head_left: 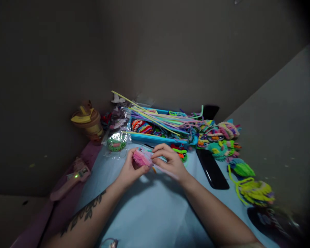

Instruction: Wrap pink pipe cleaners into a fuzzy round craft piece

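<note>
Working position: 2 hands above a blue cloth (147, 210). Your left hand (132, 166) holds the piece (141, 157), a pink, ribbed, fuzzy bundle, its thumb along the near edge and its fingers behind. The piece appears raised off the cloth, between your hands and on the near side of the tray (157, 138). Your right hand (169, 161) meets its right side with bent fingers; whether they pinch or merely rest there, you cannot tell. A pale strand (167, 172) runs beneath your right palm; an orange bit (154, 169) shows just below the fingertips.

For sound handling, let the left grip serve as the clamp: firm enough to stop the piece turning, light enough to spare its ribs. Work the right fingertips close to the piece, where small bends are best controlled. Guide the strand clear of the palm, lest it kink. Tilt the piece so that its right side faces you. Limit wide sweeps: the green figure (183, 157) lies just beyond your right hand.
</note>
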The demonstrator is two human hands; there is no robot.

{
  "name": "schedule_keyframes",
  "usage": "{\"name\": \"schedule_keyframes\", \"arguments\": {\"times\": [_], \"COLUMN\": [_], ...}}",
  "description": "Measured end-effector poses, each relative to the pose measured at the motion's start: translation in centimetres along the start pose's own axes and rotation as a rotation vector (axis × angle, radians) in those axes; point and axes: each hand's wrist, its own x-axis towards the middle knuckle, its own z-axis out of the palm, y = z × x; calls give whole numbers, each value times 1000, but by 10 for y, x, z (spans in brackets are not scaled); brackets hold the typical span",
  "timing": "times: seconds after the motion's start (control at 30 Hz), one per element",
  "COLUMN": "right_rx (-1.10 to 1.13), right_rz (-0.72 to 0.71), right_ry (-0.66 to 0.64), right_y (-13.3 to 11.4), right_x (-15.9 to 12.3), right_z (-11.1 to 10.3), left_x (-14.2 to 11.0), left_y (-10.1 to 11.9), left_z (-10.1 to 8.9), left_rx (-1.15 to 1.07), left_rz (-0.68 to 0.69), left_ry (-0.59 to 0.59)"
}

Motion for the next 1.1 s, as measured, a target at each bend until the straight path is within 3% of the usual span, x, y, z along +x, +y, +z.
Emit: {"name": "schedule_keyframes", "arguments": {"times": [0.37, 0.63, 0.87, 1.1], "right_rx": [-128, 12, 407, 522], "right_rz": [19, 52, 406, 545], "right_ry": [1, 27, 26, -135], "right_y": [-7, -9, -3, 0], "right_x": [-1, 1, 1, 2], "right_z": [3, 6, 13, 12], "left_x": [-5, -8, -7, -7], "left_y": [-23, -21, -26, -25], "left_z": [-9, -8, -11, -11], "left_rx": [294, 344, 470, 611], "left_rz": [252, 256, 470, 586], "left_ry": [41, -32, -69, -79]}}
